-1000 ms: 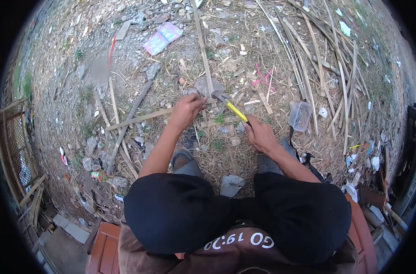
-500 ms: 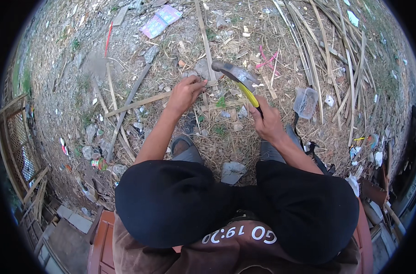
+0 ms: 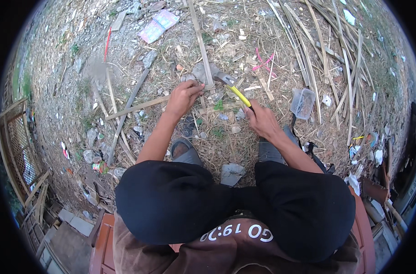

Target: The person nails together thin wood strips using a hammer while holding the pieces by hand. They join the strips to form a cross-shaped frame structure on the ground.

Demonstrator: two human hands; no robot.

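My right hand [image 3: 263, 120] is wrapped round the black grip of a claw hammer [image 3: 239, 96] with a yellow shaft. The hammer's metal head is low, beside the crossing of some thin wooden strips. One long wooden strip [image 3: 200, 43] runs away from me, and another wooden strip [image 3: 139, 106] runs off to the left, passing under my left hand [image 3: 185, 97]. The thumb and fingers of that hand are pinched together at the crossing, left of the hammer head. Whatever small thing they hold is too small to make out.
Loose wooden strips [image 3: 324, 50] lie piled at the far right. A clear plastic box [image 3: 303, 104] stands right of my right hand. Pink string [image 3: 264, 64] and a pink-and-blue packet [image 3: 158, 26] lie farther off. Beyond my feet, stones and dry straw cover the ground; a flat stone [image 3: 232, 173] lies between them.
The hammer has come down from a raised position to beside the strips' crossing. My right hand has shifted slightly left with it; my left hand keeps its pinch at the crossing.
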